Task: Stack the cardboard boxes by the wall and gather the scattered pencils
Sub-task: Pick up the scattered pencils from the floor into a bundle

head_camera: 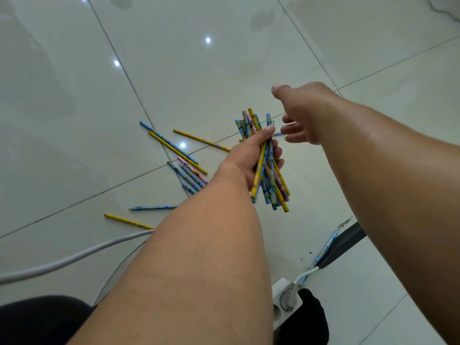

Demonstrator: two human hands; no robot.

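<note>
The left forearm (199, 245) runs up from the near edge to the left hand (245, 158), whose fingers (278, 155) grasp a splayed bundle of pencils (270, 180). Its ends are uneven, so a slackened grip could spill it. The right hand (306, 113) hangs just beside it, fingers relaxed, holding nothing I can make out. Loose pencils (174, 149) lie on the glossy tiled floor (224, 58). A stray pencil (323, 250) near the power strip (286, 300) is easily missed. No boxes show.

Glossy pale tile floor (224, 58) with a white power strip (283, 302) on it. One pencil (323, 250) lies right beside the strip, loose pencils (174, 150) are scattered well up-left of it, and a grey cable (62, 260) runs off to its left.
</note>
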